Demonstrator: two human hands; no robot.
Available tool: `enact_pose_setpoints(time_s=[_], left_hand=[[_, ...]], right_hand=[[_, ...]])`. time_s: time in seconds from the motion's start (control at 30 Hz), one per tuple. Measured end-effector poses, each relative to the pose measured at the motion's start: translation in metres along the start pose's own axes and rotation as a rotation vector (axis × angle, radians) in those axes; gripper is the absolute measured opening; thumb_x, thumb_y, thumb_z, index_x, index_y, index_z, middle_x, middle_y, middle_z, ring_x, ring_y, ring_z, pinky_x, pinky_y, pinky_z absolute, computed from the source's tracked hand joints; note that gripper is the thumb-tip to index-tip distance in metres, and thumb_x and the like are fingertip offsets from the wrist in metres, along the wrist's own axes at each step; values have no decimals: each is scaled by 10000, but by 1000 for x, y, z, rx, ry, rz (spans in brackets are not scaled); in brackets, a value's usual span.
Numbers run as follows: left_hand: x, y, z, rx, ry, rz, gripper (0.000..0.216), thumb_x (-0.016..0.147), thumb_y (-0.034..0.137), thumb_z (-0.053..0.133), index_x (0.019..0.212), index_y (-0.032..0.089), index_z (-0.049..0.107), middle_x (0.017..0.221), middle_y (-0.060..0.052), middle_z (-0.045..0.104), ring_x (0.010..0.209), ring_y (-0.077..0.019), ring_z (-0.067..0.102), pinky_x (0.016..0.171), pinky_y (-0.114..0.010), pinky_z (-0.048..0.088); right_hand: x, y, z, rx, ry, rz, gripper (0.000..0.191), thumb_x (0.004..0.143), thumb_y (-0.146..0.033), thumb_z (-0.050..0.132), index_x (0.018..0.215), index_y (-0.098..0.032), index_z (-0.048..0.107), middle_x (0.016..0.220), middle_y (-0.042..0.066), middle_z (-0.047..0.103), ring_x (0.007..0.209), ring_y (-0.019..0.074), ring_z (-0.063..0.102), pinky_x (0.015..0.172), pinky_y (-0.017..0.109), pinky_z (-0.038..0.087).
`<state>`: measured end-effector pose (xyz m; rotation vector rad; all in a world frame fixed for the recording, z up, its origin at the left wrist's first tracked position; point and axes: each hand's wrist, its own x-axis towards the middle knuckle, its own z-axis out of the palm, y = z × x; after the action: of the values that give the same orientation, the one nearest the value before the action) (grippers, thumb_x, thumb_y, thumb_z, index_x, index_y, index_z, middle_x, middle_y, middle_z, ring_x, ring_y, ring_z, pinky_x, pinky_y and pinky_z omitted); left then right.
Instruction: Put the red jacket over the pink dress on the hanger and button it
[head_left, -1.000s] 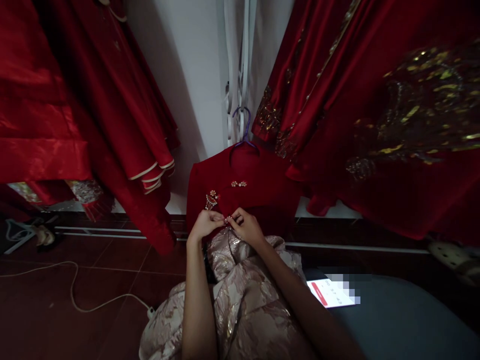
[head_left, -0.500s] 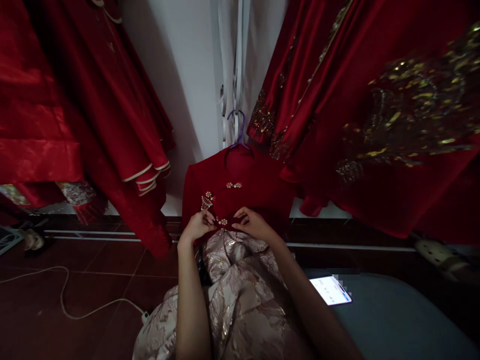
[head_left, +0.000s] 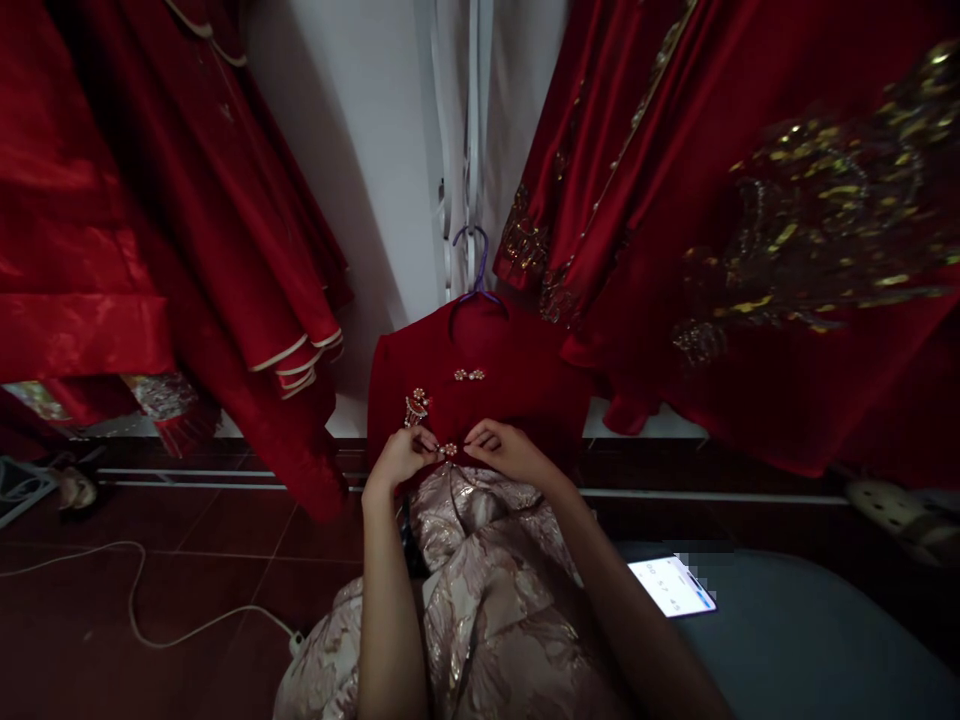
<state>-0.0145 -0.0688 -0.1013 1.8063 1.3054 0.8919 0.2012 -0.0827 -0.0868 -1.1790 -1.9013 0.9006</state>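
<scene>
A red dress or jacket (head_left: 517, 350) hangs in front of me from a purple hanger (head_left: 480, 285). Jewelled floral clasps decorate it: an upper clasp (head_left: 469, 375) at the neckline and a lower clasp (head_left: 448, 450) on the chest. On its left side sits a fan-shaped brooch (head_left: 416, 406) with dangling beads. My left hand (head_left: 405, 458) is closed, thumb and fingertips pinched at the lower clasp's left end. Just right of that clasp, my right hand (head_left: 504, 450) is closed in a pinch against the red fabric; whatever its fingertips hold is too small to make out.
Red garments (head_left: 292, 250) hang at left, and a sequinned red garment (head_left: 810, 220) at right. Patterned shiny fabric (head_left: 495, 590) covers my lap. A lit phone (head_left: 673, 585) lies on a grey-blue seat (head_left: 795, 620). A white cable (head_left: 187, 635) crosses the tiled floor.
My left hand has shifted slightly right, its fingertips now at the lower clasp's left end. My right hand has moved a little closer to the clasp. The whole view has drifted slightly.
</scene>
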Motion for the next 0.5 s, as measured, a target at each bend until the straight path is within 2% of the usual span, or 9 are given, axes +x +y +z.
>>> enact_pose_setpoints(time_s=[0.2,0.37,0.5], left_hand=[[1,-1,2,9,-16,-32,246,592,325,729,728,141,639,742,-37,675,635,-112,585,630,-226,451],[2,-3,2,-16,-14,2,266,606,371,721,724,147,643,739,-37,675,643,-120,592,618,-226,448],[3,-1,2,13,44,33,291,593,394,731,721,150,638,743,-32,666,638,-114,575,606,-218,429]], right_hand=[[4,12,16,66,32,1,229,732,-289,627,921,-168,580,896,56,662,800,134,635,738,281,516],[6,21,25,99,16,25,224,750,-274,617,937,-166,558,890,63,648,802,138,635,750,300,518],[6,21,25,111,11,32,222,749,-272,623,936,-167,566,906,65,649,817,140,632,758,304,516]])
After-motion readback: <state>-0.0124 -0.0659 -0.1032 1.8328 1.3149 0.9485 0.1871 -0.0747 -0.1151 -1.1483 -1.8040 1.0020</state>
